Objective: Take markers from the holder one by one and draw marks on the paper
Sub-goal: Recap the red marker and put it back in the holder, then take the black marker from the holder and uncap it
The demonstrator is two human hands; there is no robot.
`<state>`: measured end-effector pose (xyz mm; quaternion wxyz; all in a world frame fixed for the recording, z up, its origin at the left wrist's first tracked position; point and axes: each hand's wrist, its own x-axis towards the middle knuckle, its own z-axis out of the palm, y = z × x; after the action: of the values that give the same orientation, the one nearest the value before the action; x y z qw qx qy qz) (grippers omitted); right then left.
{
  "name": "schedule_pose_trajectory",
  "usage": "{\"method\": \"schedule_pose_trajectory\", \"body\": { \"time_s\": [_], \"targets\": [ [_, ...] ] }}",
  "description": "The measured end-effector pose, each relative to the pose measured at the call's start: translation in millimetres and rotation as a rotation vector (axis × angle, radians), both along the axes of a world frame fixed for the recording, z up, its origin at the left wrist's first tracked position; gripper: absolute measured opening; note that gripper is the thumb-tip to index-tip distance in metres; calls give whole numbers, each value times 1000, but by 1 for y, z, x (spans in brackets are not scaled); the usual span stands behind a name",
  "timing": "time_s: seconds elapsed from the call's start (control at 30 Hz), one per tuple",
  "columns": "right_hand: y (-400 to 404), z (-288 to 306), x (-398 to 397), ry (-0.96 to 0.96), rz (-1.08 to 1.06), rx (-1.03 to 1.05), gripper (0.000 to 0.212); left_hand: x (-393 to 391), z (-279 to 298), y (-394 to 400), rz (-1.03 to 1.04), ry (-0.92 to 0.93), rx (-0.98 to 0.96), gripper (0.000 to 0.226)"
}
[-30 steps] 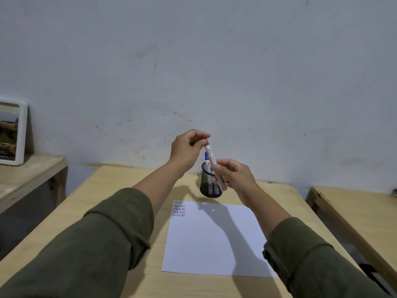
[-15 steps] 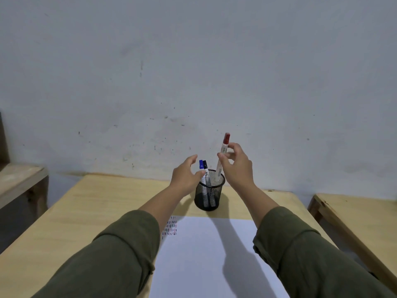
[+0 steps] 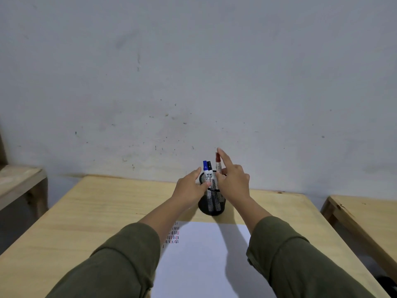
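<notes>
A black mesh holder [image 3: 211, 204] stands on the wooden table [image 3: 86, 211] just beyond the white paper [image 3: 204, 259]. A blue-capped marker [image 3: 204, 165], a black-capped marker [image 3: 209, 166] and a red-capped marker [image 3: 217, 159] stand in it. My left hand [image 3: 189, 189] touches the holder's left rim with thumb and fingers spread. My right hand [image 3: 234, 183] is at the holder's right side, its index finger straight up alongside the red marker. Rows of small dark and red marks [image 3: 173, 235] fill the paper's top left corner.
A grey wall rises close behind the table. A lower wooden bench [image 3: 19, 179] stands to the left and another wooden table [image 3: 365, 214] to the right. A dark object [image 3: 387, 286] lies at the bottom right on the floor.
My right hand lowered the red marker into the holder and its fingers have straightened. My left hand moved down onto the holder's rim. The view tilted down slightly.
</notes>
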<state>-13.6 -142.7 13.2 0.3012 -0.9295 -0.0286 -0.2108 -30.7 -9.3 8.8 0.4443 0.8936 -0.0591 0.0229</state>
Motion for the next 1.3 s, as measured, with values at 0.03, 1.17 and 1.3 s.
{"method": "schedule_pose_trajectory", "body": {
  "time_s": [0.03, 1.17, 1.3],
  "targets": [
    [0, -2, 1, -5, -11, -13, 63, 0, 0, 0, -2, -5, 3, 61],
    [-11, -6, 28, 153, 112, -154, 59, -1, -7, -2, -12, -8, -34, 52],
    [-12, -5, 24, 108, 102, -119, 49, -2, -7, -2, -11, -9, -25, 53]
  ]
}}
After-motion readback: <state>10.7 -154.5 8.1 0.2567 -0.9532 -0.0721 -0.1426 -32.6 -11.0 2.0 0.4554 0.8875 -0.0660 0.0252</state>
